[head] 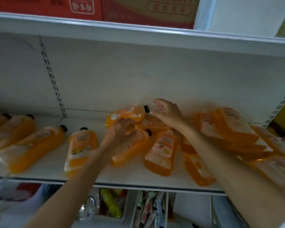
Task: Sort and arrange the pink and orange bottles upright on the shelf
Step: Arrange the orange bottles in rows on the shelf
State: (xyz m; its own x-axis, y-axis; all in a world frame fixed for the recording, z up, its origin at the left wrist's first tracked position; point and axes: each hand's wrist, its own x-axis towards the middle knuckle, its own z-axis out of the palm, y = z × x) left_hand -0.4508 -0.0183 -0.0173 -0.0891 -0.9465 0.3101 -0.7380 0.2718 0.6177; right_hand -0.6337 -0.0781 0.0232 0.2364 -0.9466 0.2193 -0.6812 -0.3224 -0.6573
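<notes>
Partly done: left of the fingers, bottles [82,145] stand in a row; under them a pile [160,150] lies unsorted. The right hand [166,112] is spread open; for the left hand [118,134], blur hides any grip.

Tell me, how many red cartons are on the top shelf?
2: the brighter carton at top left, the darker carton right beside it. More may lie out of frame.
</notes>
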